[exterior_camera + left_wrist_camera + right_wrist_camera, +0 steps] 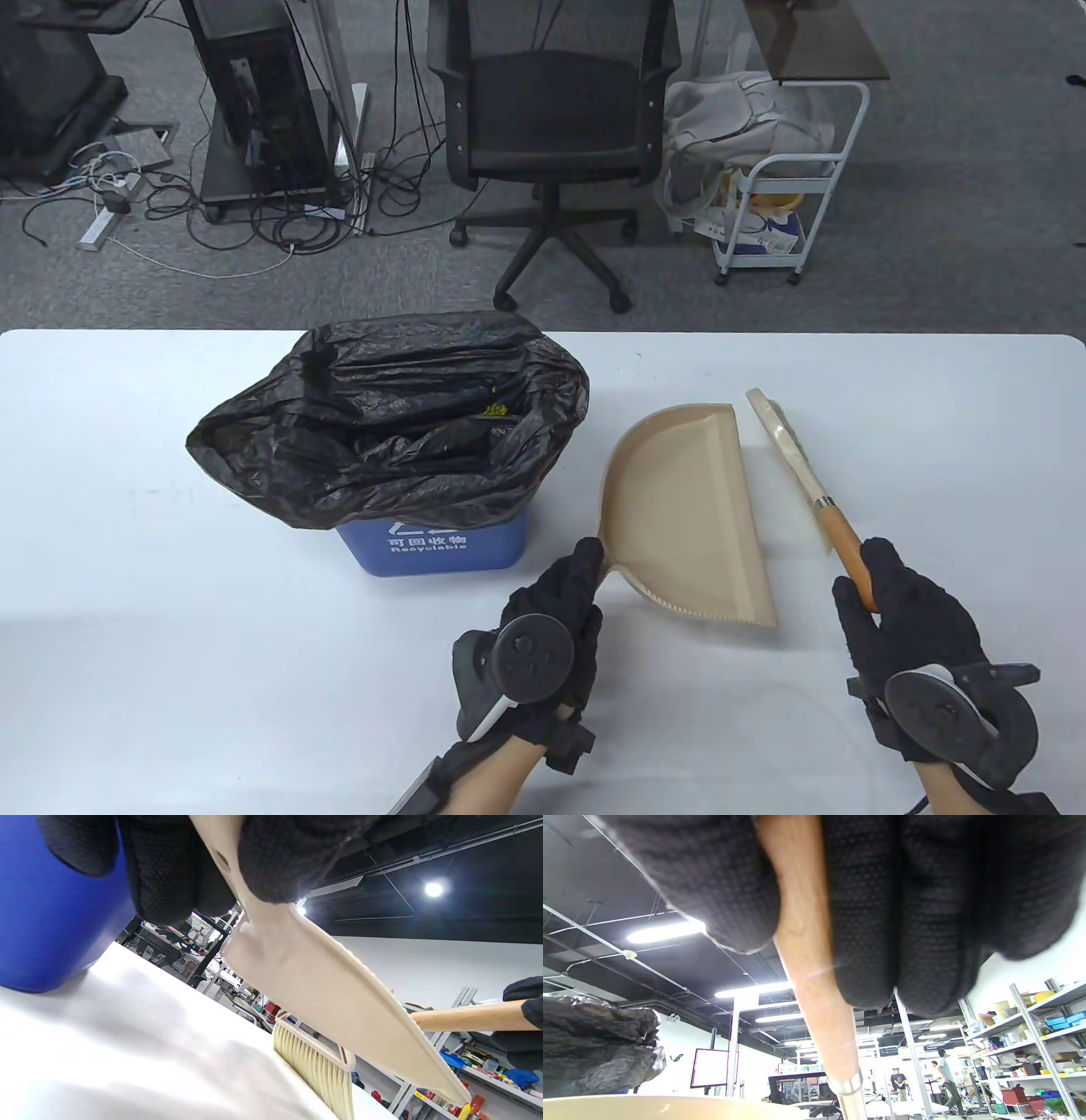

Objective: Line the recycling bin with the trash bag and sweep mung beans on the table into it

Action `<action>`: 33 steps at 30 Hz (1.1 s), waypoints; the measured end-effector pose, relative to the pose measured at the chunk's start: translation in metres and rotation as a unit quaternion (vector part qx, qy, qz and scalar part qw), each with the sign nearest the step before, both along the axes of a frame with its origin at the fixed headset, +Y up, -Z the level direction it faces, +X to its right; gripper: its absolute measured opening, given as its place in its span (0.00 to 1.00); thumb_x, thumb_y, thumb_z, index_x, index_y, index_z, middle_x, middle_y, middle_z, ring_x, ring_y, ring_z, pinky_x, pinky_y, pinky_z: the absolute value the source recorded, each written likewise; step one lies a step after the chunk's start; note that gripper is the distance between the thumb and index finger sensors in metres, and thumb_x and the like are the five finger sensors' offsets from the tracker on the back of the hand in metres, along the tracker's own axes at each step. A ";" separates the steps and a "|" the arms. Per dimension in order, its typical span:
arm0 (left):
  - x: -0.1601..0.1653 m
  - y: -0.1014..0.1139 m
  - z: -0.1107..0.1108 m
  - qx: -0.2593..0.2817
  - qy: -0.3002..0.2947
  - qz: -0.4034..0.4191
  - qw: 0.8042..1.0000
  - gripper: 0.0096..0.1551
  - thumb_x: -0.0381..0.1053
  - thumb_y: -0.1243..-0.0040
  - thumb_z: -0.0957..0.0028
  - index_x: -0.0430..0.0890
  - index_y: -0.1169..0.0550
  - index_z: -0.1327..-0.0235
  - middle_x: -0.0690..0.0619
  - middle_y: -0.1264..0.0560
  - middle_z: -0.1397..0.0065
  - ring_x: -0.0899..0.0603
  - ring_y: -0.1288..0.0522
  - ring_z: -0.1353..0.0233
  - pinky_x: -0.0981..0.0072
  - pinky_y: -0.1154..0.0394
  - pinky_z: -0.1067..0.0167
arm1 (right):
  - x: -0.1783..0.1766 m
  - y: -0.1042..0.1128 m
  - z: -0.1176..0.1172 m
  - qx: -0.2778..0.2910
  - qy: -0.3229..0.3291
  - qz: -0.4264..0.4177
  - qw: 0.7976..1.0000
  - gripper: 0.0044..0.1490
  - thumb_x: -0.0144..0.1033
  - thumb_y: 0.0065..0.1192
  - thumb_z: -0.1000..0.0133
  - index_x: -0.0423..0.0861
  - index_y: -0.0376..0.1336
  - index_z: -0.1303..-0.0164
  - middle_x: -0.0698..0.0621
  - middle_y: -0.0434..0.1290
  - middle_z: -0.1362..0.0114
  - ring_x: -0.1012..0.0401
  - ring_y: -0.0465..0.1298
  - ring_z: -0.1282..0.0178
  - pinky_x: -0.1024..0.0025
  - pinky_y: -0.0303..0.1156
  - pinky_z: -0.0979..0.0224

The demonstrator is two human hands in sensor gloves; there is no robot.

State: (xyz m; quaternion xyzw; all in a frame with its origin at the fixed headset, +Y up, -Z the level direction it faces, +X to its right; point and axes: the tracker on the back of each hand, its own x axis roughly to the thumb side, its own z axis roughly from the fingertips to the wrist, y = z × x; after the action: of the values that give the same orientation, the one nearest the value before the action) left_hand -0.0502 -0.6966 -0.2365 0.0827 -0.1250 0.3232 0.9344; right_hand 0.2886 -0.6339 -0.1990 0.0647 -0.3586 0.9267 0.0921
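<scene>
The blue recycling bin stands left of centre, lined with a crumpled black trash bag draped over its rim. A few yellowish beans show inside the bag. A beige dustpan lies on the table right of the bin; my left hand grips its handle. My right hand grips the wooden handle of a hand brush, whose bristles rest on the table beside the dustpan. No loose beans show on the table.
The white table reaches across the view. Behind its far edge stand a black office chair, a white trolley and computer gear with cables on the floor.
</scene>
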 end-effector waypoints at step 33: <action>-0.021 -0.016 -0.015 -0.023 0.018 0.017 0.999 0.39 0.37 0.33 0.48 0.43 0.33 0.19 0.30 0.25 0.26 0.21 0.22 0.33 0.20 0.33 0.35 | -0.033 0.005 -0.028 -0.007 -0.038 0.193 0.980 0.37 0.37 0.75 0.51 0.27 0.74 0.40 0.31 0.86 0.53 0.39 0.89 0.55 0.41 0.82 0.51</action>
State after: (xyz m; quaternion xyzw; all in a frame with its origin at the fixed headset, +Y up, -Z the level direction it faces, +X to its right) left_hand -0.0713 -0.7129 -0.2512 0.0694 -0.0990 0.3404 0.9325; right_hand 0.2558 -0.6286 -0.2274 0.0966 -0.3365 0.9312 -0.1016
